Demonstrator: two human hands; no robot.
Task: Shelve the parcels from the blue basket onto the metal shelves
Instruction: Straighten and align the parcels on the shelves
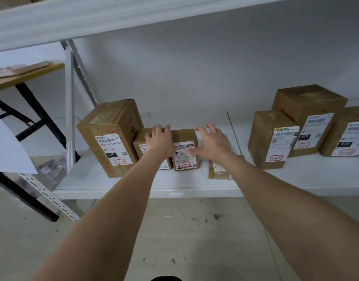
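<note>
The tall box stands with its long side up on the white shelf. Its label reads "010-010-L30-551" and "010". Just right of it, the left hand rests flat on the first small box. Further right, past the second small box, the right hand hovers wide open and holds nothing.

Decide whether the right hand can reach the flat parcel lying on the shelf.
Probably yes: the right hand is open just above the flat parcel, nothing lies on it, and the shelf beside it is bare.
</note>
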